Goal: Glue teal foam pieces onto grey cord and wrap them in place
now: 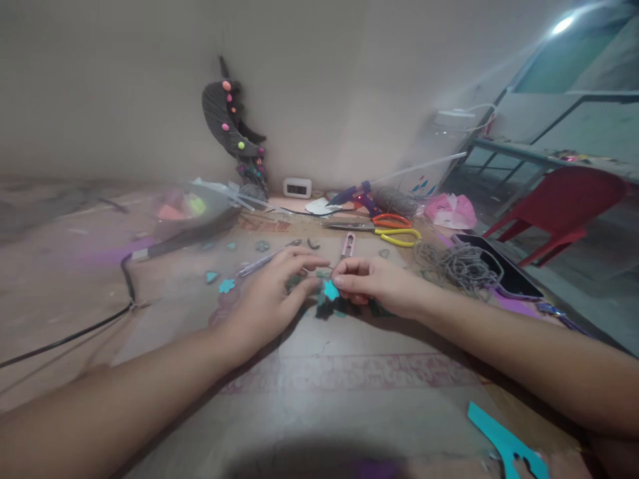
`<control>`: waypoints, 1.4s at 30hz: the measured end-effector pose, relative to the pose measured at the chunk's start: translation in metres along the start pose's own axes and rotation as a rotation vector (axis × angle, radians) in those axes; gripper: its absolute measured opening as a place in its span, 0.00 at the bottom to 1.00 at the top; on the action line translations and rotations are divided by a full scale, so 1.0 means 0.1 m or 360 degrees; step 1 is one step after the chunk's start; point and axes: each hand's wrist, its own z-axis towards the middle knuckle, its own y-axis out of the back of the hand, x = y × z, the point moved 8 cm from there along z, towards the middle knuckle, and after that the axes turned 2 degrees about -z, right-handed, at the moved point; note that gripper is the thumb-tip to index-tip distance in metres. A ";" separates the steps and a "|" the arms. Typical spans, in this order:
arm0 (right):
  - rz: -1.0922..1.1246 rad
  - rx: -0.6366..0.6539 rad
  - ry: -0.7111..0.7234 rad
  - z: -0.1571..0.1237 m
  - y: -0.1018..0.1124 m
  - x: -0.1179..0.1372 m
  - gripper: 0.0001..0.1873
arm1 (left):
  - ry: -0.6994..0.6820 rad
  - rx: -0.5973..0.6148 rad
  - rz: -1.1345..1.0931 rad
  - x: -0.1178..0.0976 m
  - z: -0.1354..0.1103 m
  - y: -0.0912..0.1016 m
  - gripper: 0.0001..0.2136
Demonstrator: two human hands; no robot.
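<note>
Right grip (374,279), curled, seemingly pinches the turquoise flower (331,290).

The fingers (348,284) of the right hand (373,281) cover the right edge of the turquoise flower (330,291). The left forearm (130,402) is cut off at left and near, the right forearm (504,336) at right. A turquoise cutout (494,429) and a blurred purple shape (374,470) are cut off at the near edge; a dark cable (64,337) runs out at left. At far left the table (44,266) is smeared, its coloured pieces (172,211) too vague to identify. The display of the digital clock (297,188) is too small to read. Tangled grey yarn (464,267) hides part of the smartphone (516,276). Things (569,158) on the farther table (509,148) at right are too blurred to name.
</note>
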 end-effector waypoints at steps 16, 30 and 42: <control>-0.0263 -0.0457 0.0170 -0.05 0.12 0.01 0.16 | 0.0373 0.0226 -0.0049 0.07 0.03 -0.08 0.11; -0.0547 -0.0417 0.0232 -0.05 0.12 0.04 0.16 | 0.0431 0.0223 -0.0078 0.13 0.02 -0.08 0.15; -0.0664 -0.0406 0.0307 -0.08 0.09 0.08 0.19 | 0.0421 0.0235 -0.0024 0.09 0.03 -0.08 0.14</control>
